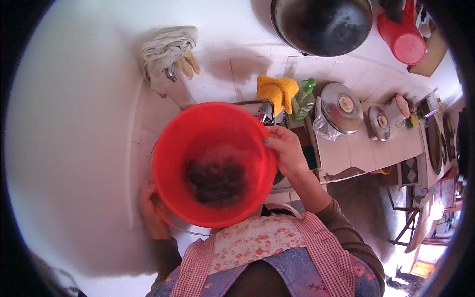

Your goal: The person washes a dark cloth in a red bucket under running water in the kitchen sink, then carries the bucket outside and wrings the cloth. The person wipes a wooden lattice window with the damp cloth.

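Between my two hands is a red plastic bucket (174, 148), tilted so that I look down into it. Something dark, which I cannot identify, lies at its bottom. My right hand (287, 150) grips the bucket's right rim, thumb on the inner side. On the left, my left hand (152, 211) holds the outside of the bucket, its fingers partly hidden behind the wall. A thin wire handle (193, 233) hangs along the lower left side. Behind the bucket, an orange cloth (277, 92) is draped over what looks like a tap, mostly hidden.
A green-capped bottle of clear green liquid (303, 104) stands right of the cloth. Lidded metal pots (341, 107) sit on the tiled counter (358, 150). A blackened wok (323, 28) and a red plastic scoop (404, 41) hang on the wall. Light cloths (169, 46) hang at upper left.
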`<state>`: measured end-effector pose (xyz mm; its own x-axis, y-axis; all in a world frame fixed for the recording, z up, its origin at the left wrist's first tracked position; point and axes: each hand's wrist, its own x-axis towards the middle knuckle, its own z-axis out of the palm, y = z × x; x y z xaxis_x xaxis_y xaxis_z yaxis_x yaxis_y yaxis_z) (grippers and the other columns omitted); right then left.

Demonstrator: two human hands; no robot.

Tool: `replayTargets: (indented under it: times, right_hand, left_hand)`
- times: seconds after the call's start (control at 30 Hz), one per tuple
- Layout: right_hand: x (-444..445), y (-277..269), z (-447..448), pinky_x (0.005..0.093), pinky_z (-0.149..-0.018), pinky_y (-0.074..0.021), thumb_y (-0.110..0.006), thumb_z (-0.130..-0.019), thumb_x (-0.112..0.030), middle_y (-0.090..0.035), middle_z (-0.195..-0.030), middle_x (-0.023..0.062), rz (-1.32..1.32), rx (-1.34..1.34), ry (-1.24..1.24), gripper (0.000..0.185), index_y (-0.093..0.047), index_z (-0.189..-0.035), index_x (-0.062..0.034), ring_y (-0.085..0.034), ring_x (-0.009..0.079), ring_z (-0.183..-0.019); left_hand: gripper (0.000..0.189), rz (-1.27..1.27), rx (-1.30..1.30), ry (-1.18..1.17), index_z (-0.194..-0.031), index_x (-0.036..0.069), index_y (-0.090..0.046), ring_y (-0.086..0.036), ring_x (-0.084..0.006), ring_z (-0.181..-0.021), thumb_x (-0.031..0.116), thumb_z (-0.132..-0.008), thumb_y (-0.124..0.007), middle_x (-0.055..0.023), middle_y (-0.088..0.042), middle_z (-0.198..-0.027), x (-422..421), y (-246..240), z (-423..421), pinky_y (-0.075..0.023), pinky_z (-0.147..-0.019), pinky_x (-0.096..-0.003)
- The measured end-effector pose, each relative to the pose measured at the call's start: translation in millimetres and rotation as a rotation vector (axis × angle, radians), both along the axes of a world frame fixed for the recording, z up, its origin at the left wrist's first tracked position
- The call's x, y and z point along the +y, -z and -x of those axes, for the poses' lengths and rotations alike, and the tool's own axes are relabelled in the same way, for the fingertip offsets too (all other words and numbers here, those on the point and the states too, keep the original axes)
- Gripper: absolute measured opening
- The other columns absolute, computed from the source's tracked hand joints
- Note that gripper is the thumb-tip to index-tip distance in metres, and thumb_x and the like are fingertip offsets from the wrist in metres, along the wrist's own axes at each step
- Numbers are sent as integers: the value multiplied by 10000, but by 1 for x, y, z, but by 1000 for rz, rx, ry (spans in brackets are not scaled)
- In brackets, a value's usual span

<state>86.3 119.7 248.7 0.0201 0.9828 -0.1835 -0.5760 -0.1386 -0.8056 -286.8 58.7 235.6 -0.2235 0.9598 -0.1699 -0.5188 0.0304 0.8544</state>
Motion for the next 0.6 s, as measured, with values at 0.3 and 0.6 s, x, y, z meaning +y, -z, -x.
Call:
replayTargets:
  times: [0.3, 0.6]
  right_hand:
    - [-43, -53, -26, 313, -859, -527, -567, -846, 38, -671, -1042, 148, -98, 165, -35, 315, -557, -1156, 95, -660, 203, -936]
    - [-115, -126, -79, 330, -906, -504, -556, -867, -33, -650, -1094, 141, -263, 246, 99, 342, -541, -1189, 81, -638, 221, -994]
  left_hand:
    - [317, -145, -324, 373, -1142, -17, -601, -599, -245, -1076, 207, -940, -504, -147, -626, -1164, 16, -73, 2, -467, -985, -416]
    - [371, -178, -115, 361, -1204, -5, -590, -600, -250, -1051, 247, -959, -470, -109, -653, -1122, 20, -163, -67, -470, -923, -416]
